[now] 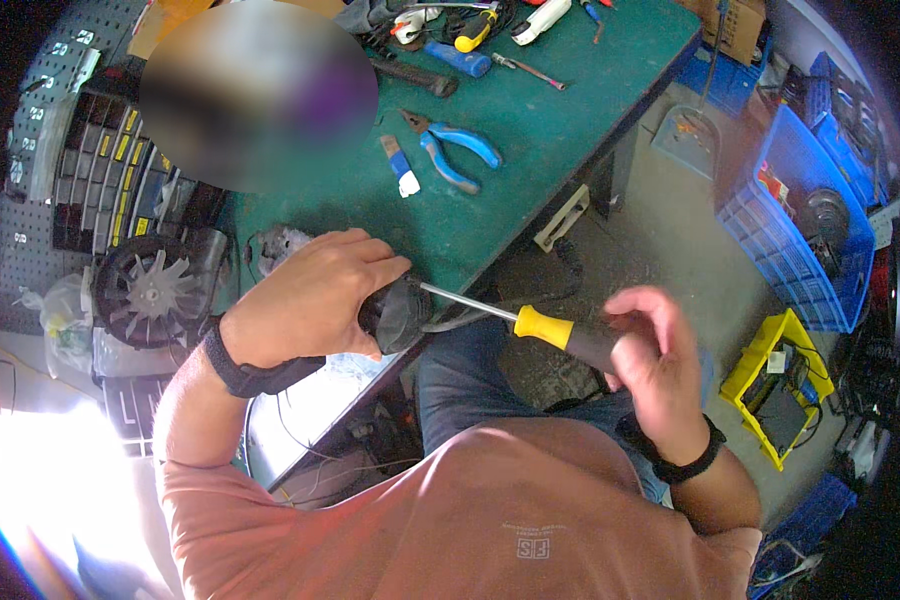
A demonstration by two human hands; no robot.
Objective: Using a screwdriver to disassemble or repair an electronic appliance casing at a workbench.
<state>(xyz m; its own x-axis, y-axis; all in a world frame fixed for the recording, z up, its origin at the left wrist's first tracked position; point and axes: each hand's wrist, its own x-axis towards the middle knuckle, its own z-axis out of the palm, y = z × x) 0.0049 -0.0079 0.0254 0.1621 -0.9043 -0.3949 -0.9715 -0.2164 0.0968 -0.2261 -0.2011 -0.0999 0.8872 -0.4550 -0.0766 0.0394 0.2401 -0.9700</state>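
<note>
My left hand (315, 290) is wrapped around a black rounded part (398, 316) at the near edge of the green table, and my palm and fingers hide much of it. A cable appears to lead off from its right side. The shaft of a screwdriver (545, 328) with a yellow and black handle points left, its tip at the black part. Around the end of that handle curl the fingers of my right hand (660, 350), slightly blurred. Both wrists wear black bands.
Blue-handled pliers (450, 150) and a small blue and white piece (400, 168) lie on the green table (560, 150). Several tools sit at its far side. A fan wheel (155, 290) stands at left. A blue crate (795, 220) and yellow bin (778, 385) are at right.
</note>
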